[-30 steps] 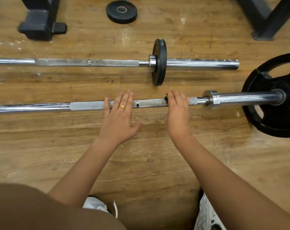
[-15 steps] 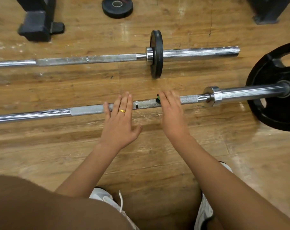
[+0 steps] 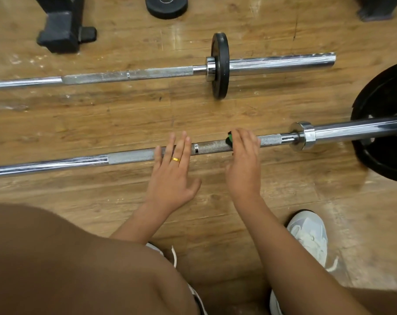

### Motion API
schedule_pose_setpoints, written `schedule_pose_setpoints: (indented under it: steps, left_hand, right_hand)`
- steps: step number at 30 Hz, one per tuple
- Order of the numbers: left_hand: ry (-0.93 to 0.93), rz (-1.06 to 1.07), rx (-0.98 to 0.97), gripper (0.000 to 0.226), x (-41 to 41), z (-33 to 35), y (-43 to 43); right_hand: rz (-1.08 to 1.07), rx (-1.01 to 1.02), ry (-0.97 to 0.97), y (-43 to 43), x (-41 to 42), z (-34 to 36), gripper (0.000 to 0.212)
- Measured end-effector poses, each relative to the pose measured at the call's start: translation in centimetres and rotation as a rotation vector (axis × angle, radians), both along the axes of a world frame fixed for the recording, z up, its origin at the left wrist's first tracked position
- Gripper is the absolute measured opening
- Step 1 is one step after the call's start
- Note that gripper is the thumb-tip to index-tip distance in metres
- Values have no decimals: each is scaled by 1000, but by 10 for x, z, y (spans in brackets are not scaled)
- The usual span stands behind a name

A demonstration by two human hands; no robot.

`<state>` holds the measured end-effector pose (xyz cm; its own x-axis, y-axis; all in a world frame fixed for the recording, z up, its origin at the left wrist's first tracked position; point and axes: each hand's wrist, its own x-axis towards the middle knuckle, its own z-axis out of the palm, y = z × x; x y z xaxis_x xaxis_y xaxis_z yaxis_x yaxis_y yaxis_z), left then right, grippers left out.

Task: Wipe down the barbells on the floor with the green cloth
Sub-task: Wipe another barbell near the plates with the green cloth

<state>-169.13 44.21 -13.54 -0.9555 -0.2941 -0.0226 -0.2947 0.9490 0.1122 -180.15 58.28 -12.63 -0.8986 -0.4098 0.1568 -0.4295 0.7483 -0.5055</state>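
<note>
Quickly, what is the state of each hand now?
Left hand: open, resting flat on the near barbell.
Right hand: closed, holding the cloth against that barbell.

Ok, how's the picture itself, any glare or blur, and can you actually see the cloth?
Head view: sharp, no motion blur; white glare streaks on the chrome of the near barbell and the far barbell; a sheen on the floor at the top; the cloth shows only as a green scrap beside the right hand, which covers the rest.
</note>
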Motion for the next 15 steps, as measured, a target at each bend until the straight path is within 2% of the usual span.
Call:
schedule_pose_setpoints:
  steps: [2, 5, 12, 15]
  left_hand:
    - [30, 42, -7, 94, 8, 3, -10]
    - [43, 178, 27, 88, 18, 4, -21]
    - [86, 165, -7, 84, 30, -5, -10]
    - [97, 138, -1, 84, 37, -5, -11]
  right_hand:
    - [-48, -28, -5, -7, 11, 0, 79]
    - [12, -40, 7, -14, 29, -1, 75]
    - [138, -10, 67, 0, 40, -5, 77]
    - [119, 9, 80, 5, 38, -7, 81]
